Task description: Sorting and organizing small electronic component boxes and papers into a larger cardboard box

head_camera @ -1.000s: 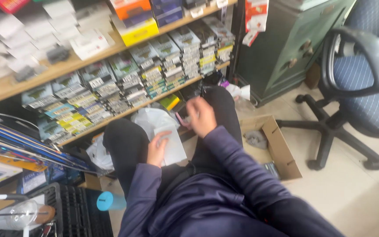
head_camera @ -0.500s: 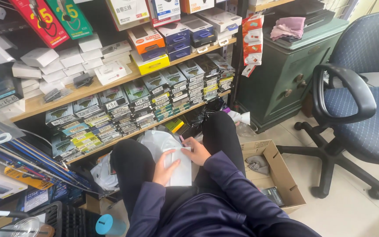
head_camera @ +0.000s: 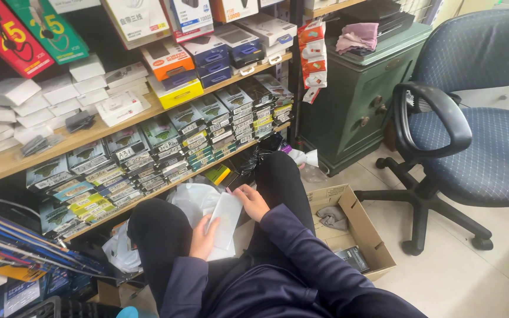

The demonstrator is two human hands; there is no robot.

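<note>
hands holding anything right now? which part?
Yes: a flat white packet. The left hand grips its lower left edge; the right hand pinches its upper right corner.

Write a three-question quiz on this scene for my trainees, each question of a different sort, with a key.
1. True or false: both hands touch the white packet.
2. Which stands right of the green cabinet? A) blue chair B) ladder C) bin
3. Fill in: the open cardboard box sits on the ____.

Key:
1. True: the left hand grips its lower edge and the right hand its top.
2. A
3. floor
</note>
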